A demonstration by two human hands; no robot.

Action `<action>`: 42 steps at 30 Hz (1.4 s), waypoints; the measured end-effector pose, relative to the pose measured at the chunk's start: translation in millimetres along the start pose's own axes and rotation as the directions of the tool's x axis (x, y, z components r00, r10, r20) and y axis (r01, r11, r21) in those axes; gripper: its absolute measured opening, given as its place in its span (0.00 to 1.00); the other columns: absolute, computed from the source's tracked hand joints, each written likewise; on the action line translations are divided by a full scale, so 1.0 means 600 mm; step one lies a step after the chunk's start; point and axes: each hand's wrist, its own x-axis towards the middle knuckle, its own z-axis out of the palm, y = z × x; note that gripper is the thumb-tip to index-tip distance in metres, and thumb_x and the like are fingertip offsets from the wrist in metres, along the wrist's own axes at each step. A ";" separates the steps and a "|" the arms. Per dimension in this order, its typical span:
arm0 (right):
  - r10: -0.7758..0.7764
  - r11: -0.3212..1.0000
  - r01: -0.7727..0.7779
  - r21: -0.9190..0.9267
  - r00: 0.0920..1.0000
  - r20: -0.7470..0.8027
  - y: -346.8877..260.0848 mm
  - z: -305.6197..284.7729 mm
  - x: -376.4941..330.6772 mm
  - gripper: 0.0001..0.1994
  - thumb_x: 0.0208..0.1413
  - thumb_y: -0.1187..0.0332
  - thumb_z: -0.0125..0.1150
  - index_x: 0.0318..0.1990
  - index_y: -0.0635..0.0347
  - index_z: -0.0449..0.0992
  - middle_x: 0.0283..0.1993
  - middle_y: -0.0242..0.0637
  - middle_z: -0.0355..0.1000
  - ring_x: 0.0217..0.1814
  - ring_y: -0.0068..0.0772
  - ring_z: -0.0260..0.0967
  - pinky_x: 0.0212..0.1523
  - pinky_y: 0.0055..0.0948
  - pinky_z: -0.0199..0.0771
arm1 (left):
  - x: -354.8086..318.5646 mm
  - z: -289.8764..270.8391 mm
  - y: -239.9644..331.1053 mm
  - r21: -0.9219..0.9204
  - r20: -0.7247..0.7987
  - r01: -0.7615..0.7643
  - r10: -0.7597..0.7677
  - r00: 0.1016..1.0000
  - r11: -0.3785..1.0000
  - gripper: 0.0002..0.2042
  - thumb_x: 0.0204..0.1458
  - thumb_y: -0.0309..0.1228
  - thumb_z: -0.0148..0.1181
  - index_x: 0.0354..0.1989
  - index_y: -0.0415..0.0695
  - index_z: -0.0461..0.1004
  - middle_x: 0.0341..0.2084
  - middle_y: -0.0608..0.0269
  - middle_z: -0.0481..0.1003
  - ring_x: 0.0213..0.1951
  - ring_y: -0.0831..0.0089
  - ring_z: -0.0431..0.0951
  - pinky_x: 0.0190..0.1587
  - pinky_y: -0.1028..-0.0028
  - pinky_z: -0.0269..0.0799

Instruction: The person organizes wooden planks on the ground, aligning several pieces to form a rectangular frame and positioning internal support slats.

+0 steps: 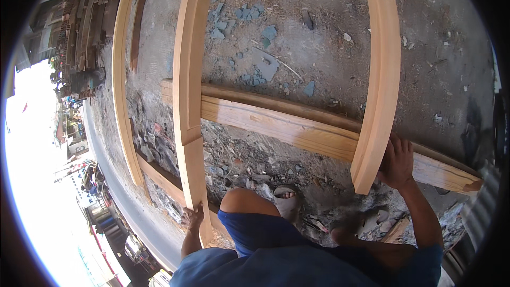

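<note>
My left hand (193, 216) is closed around the near end of a long pale wooden beam (190, 79), which has a stepped cut partway along its face. My right hand (397, 162) rests against the right side of a second pale beam (383, 69) with a grooved edge, fingers bent over the crosswise timber (281, 126) beneath it. Part of that hand, thumb included, is hidden by the beam. Both long beams lie across the crosswise timber and point away from me.
Another long beam (121, 74) lies at the left. Stacked old boards (87, 26) stand at the far left. Broken bluish flakes (268, 34) and rubble (255, 159) litter the ground. Corrugated sheet (486, 207) is at the right. My sandalled foot (287, 199) is between the beams.
</note>
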 end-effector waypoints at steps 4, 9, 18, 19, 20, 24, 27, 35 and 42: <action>0.038 0.998 -0.042 0.055 0.997 0.070 -0.009 -0.021 0.018 0.46 0.34 0.48 0.73 0.62 0.58 0.60 0.60 0.44 0.60 0.58 0.52 0.59 0.58 0.52 0.57 | 0.023 -0.018 -0.003 0.394 0.171 0.034 -0.110 0.979 0.918 0.55 0.47 0.72 0.40 0.69 0.32 0.45 0.67 0.32 0.48 0.69 0.34 0.40 0.66 0.37 0.33; 0.113 0.992 -0.119 0.030 0.983 0.146 -0.039 -0.056 0.031 0.44 0.33 0.57 0.74 0.62 0.56 0.59 0.62 0.44 0.58 0.61 0.50 0.56 0.62 0.49 0.55 | 0.015 -0.031 0.090 0.048 0.280 -0.184 0.164 0.946 0.982 0.43 0.54 0.64 0.37 0.54 0.29 0.70 0.56 0.29 0.66 0.62 0.41 0.64 0.65 0.53 0.55; 0.272 0.961 -0.254 -0.112 0.940 0.205 -0.087 -0.052 0.025 0.45 0.37 0.55 0.74 0.63 0.60 0.57 0.64 0.48 0.55 0.65 0.54 0.53 0.65 0.52 0.52 | -0.095 -0.330 0.302 -0.182 -0.581 -0.480 0.300 0.757 0.858 0.37 0.38 0.53 0.71 0.54 0.44 0.67 0.44 0.50 0.72 0.54 0.51 0.67 0.57 0.52 0.61; 0.299 0.952 -0.271 -0.145 0.925 0.235 -0.078 -0.034 0.019 0.46 0.38 0.55 0.74 0.63 0.61 0.56 0.65 0.49 0.54 0.65 0.55 0.52 0.65 0.52 0.51 | -0.064 -0.329 0.288 -0.192 -0.512 -0.446 0.298 0.806 0.874 0.39 0.37 0.54 0.71 0.55 0.44 0.66 0.50 0.50 0.70 0.57 0.50 0.64 0.59 0.51 0.59; 0.277 0.955 -0.235 -0.182 0.924 0.264 -0.075 -0.026 0.017 0.47 0.40 0.53 0.72 0.65 0.63 0.53 0.66 0.51 0.52 0.66 0.57 0.51 0.65 0.54 0.51 | -0.017 -0.296 0.262 -0.191 -0.453 -0.493 0.370 0.811 0.849 0.40 0.37 0.55 0.70 0.56 0.43 0.67 0.51 0.47 0.73 0.56 0.48 0.69 0.57 0.54 0.64; 0.299 0.937 -0.195 -0.291 0.877 0.375 -0.070 -0.018 0.010 0.46 0.42 0.51 0.69 0.65 0.64 0.52 0.66 0.52 0.51 0.66 0.58 0.51 0.65 0.55 0.52 | 0.020 -0.249 0.263 -0.373 -0.256 -0.548 0.485 0.836 0.748 0.38 0.39 0.51 0.68 0.57 0.41 0.69 0.44 0.42 0.77 0.48 0.49 0.78 0.50 0.59 0.73; 0.253 0.939 -0.157 -0.307 0.918 0.306 -0.068 -0.018 -0.006 0.47 0.42 0.50 0.70 0.65 0.64 0.53 0.65 0.50 0.53 0.66 0.55 0.53 0.64 0.54 0.55 | 0.035 -0.238 0.258 -0.448 -0.254 -0.568 0.511 0.821 0.691 0.38 0.38 0.50 0.69 0.55 0.37 0.69 0.42 0.40 0.78 0.48 0.49 0.78 0.50 0.59 0.72; 0.345 0.932 -0.315 -0.178 0.923 0.174 -0.072 -0.095 0.019 0.42 0.44 0.57 0.69 0.66 0.62 0.56 0.61 0.53 0.63 0.65 0.57 0.58 0.64 0.51 0.58 | 0.055 -0.216 0.237 -0.278 -0.612 -0.798 0.541 0.576 0.535 0.35 0.39 0.42 0.70 0.55 0.35 0.68 0.43 0.44 0.77 0.48 0.49 0.77 0.51 0.58 0.72; 0.187 0.980 -0.162 0.116 0.950 -0.252 -0.308 -0.227 0.108 0.31 0.55 0.60 0.62 0.63 0.64 0.61 0.57 0.52 0.68 0.60 0.53 0.65 0.61 0.47 0.64 | -0.085 -0.152 0.433 -0.957 -0.264 -0.276 0.659 0.705 -0.088 0.42 0.52 0.58 0.56 0.68 0.42 0.51 0.62 0.37 0.56 0.63 0.52 0.60 0.62 0.56 0.58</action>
